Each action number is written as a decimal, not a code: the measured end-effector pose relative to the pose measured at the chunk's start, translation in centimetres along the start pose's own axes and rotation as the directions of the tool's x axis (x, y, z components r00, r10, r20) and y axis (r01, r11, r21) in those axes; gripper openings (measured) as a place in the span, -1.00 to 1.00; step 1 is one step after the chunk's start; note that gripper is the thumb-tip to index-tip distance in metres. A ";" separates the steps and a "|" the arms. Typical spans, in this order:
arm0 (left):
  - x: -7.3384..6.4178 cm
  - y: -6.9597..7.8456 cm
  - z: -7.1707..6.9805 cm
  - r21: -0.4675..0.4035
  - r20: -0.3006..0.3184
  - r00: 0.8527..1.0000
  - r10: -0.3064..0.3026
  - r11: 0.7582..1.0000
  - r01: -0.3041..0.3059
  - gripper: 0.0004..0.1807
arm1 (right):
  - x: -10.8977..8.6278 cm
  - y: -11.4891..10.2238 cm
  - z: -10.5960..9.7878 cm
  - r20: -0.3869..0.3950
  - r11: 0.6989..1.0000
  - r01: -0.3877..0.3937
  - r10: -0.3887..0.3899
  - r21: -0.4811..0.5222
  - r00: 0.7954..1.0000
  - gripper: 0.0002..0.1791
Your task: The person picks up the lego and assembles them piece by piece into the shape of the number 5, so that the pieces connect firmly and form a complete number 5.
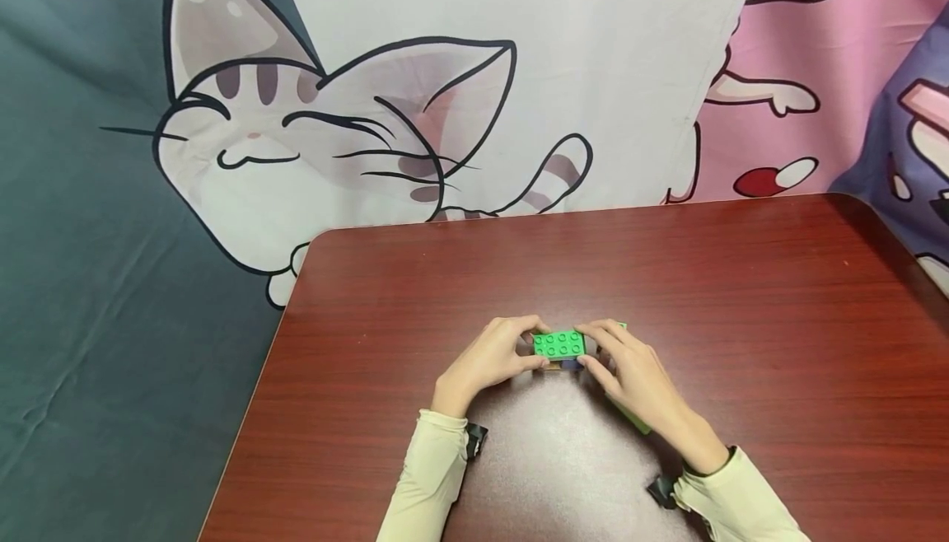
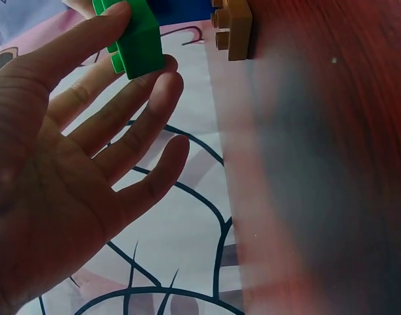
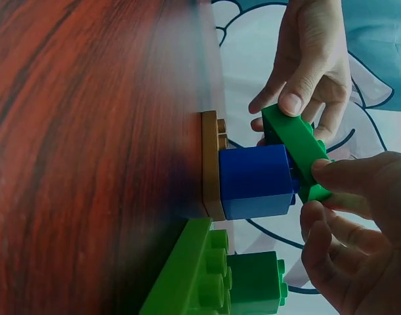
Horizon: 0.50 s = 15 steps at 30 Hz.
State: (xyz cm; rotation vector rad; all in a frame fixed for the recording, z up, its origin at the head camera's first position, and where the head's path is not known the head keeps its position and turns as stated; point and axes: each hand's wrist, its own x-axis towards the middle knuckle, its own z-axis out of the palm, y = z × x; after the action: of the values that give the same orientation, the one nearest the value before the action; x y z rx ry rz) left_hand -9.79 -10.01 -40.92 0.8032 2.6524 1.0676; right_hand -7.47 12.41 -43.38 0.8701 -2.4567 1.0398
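Both hands hold one bright green toy building brick (image 1: 559, 344), studs up. My left hand (image 1: 495, 354) pinches one end between thumb and fingers. The other end is pinched by my right hand (image 1: 630, 365). In the right wrist view the brick slants over the studs of a blue brick (image 3: 254, 182), its right-hand end close to them and its left-hand end higher. Under the blue brick lies a flat tan studded piece (image 3: 212, 167) on the table. The left wrist view shows the tan piece's studs (image 2: 222, 39) beside the blue brick.
Close by on the right, a long light green studded piece (image 3: 184, 275) lies on the tabletop, partly under my right hand in the head view. A darker green brick (image 3: 254, 282) sits on it. The reddish-brown table (image 1: 356, 427) ends at a cartoon cat cloth (image 1: 356, 155).
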 end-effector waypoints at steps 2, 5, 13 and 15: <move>0.0 0.0 0.0 -0.012 0.004 1.000 -0.001 1.000 0.001 -0.68 | 0.0 0.0 0.0 0.005 1.000 -0.001 0.001 0.001 1.000 -0.56; 0.0 0.0 0.0 -0.016 0.008 1.000 -0.001 1.000 0.002 -0.68 | 0.0 0.1 -0.1 0.009 1.000 -0.004 0.004 0.006 1.000 -0.56; 0.0 0.0 0.0 -0.010 0.006 1.000 -0.022 1.000 0.022 -0.69 | 0.1 0.2 -0.2 0.010 1.000 0.006 -0.006 0.002 1.000 -0.56; 0.0 -0.1 0.1 -0.011 0.001 1.000 -0.025 1.000 0.025 -0.69 | 0.1 0.2 -0.3 0.009 1.000 0.012 -0.012 0.000 1.000 -0.56</move>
State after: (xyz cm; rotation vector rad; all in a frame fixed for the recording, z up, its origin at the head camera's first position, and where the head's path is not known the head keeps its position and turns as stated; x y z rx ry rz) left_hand -9.81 -9.98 -41.03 0.7663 2.6470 1.0745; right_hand -7.70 12.69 -43.28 0.8906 -2.4550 1.0342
